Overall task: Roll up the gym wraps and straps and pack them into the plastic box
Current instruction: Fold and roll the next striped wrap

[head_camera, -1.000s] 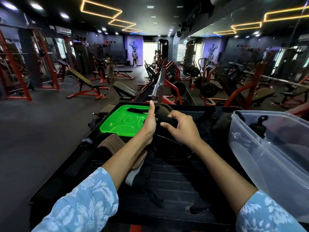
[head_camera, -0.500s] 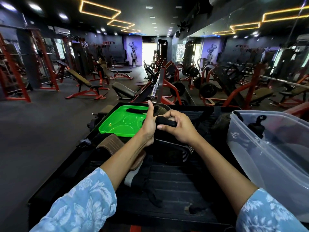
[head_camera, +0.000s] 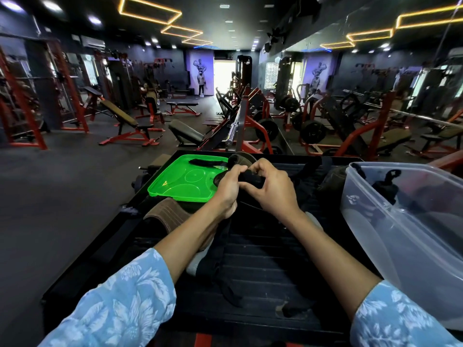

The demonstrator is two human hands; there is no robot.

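A black wrap point(head_camera: 251, 179) is partly rolled into a thick bundle, held up over the dark ribbed platform point(head_camera: 263, 259). My left hand point(head_camera: 226, 187) grips its left end with curled fingers. My right hand point(head_camera: 274, 190) curls over the right end, fingertips on top of the roll. The wrap's loose tail point(head_camera: 225, 261) hangs down between my forearms onto the platform. The clear plastic box point(head_camera: 411, 236) stands at the right, with a black strap point(head_camera: 384, 186) inside near its far wall.
A green lid point(head_camera: 185, 180) lies upside down beyond my left hand, a black strap point(head_camera: 205, 162) on its far edge. A brown belt point(head_camera: 169, 215) lies at the left, another coiled belt point(head_camera: 244, 157) behind my hands. Gym benches and racks fill the floor beyond.
My left thumb, raised before, has folded down onto the roll. Both hands have closed tighter around the bundle, and the roll has grown slightly thicker.
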